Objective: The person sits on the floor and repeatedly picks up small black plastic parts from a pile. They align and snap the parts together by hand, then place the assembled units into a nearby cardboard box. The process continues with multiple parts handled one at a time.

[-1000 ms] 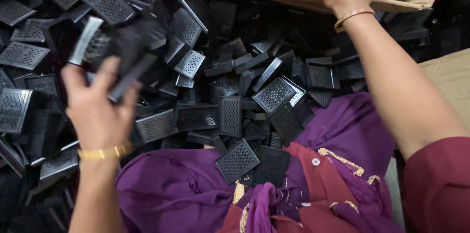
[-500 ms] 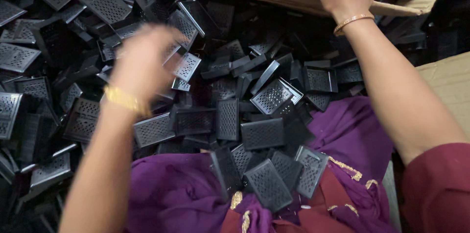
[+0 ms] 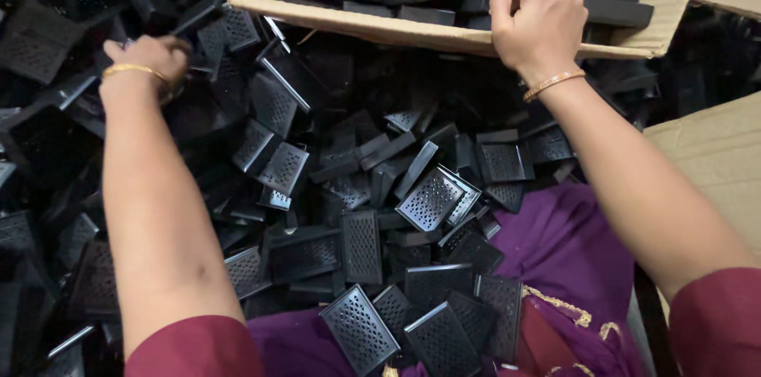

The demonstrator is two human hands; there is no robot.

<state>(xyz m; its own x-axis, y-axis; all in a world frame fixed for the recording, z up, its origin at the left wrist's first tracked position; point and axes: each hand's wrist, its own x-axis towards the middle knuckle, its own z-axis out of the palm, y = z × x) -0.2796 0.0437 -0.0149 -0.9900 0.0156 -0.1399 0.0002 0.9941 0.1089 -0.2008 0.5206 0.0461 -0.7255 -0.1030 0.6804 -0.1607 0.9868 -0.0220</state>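
Cardboard box rim (image 3: 380,26) sits in the right hand's (image 3: 533,22) closed grip; left hand's (image 3: 147,60) grip unclear.

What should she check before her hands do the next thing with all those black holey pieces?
1. Right hand gripping the cardboard box edge: ok.
2. Left hand down among the loose black perforated pieces: ok.
3. Left hand holding a piece: cannot tell, its fingers are hidden.
4. Box already holds stacked pieces: ok.
5. Room left in the box: cannot tell.
6. Purple cloth on the lap free of pieces: not ok, several lie on it.
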